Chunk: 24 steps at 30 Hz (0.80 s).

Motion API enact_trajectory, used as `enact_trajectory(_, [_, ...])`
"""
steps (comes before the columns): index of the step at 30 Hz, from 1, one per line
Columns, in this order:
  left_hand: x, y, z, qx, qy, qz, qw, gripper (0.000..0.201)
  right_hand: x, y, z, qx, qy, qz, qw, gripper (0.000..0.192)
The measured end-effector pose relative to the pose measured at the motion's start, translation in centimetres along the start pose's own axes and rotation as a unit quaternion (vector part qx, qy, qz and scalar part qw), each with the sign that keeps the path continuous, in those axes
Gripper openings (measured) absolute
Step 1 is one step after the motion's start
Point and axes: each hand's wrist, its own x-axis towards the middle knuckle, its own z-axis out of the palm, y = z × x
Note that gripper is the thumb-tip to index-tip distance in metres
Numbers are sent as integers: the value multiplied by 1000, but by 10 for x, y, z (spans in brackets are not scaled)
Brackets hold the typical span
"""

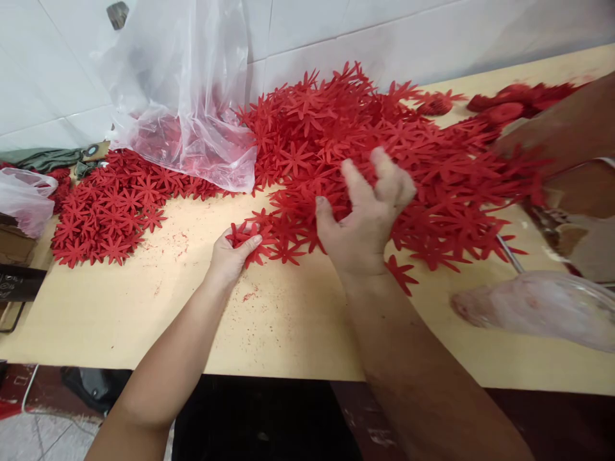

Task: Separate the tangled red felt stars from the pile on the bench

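Observation:
A big heap of red star-shaped cut-out flowers (365,128) covers the back of a light wooden table (269,320). My left hand (231,253) rests on the table at the heap's near edge, fingers closed on a small bunch of red flowers (245,235). My right hand (368,214) sits just to its right, raised over the heap with fingers spread and curled, touching the flowers below it; nothing is clearly held in it. A second, flatter patch of red flowers (106,205) lies at the left.
A clear plastic bag (182,96) leans on the white tiled wall, with red flowers inside. Another person's arm (571,121) reaches in at the right, above a clear plastic bag (542,307). A small bag (24,198) and boxes sit at the left edge.

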Motion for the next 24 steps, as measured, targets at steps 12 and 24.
enact_trajectory(12, [-4,6,1,6,-51,-11,999,44,-30,-34,31,360,-250,200,876,20])
enact_trajectory(24, [-1,4,-1,36,-14,21,999,44,-15,-21,22,360,-158,243,887,10])
